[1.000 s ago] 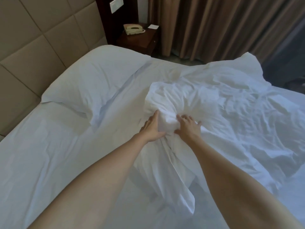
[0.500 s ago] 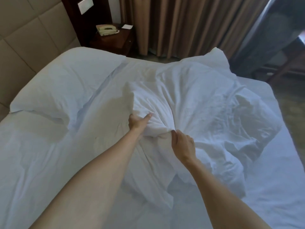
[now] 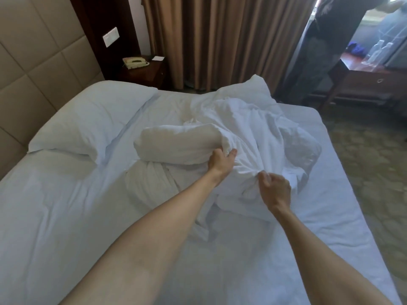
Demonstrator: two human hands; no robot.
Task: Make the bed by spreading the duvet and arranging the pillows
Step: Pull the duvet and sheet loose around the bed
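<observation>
A crumpled white duvet (image 3: 253, 133) lies bunched in the middle of the bed (image 3: 55, 216), with one thick fold rolled over toward the left. My left hand (image 3: 221, 162) grips the duvet at the edge of that fold. My right hand (image 3: 274, 190) pinches a gathered bit of the duvet's fabric just to the right. One white pillow (image 3: 88, 119) lies flat at the head of the bed on the left. A second pillow corner (image 3: 253, 86) pokes up behind the duvet at the far side.
A padded beige headboard (image 3: 33, 62) runs along the left. A dark nightstand (image 3: 143, 71) with a phone (image 3: 134, 62) stands past the bed. Brown curtains (image 3: 220, 40) hang behind. A person (image 3: 319, 40) stands at the right beside a wooden table (image 3: 363, 82).
Both hands have pulled the duvet toward the right and rolled a fold over. The bunched pile is more compact, and the view has swung right.
</observation>
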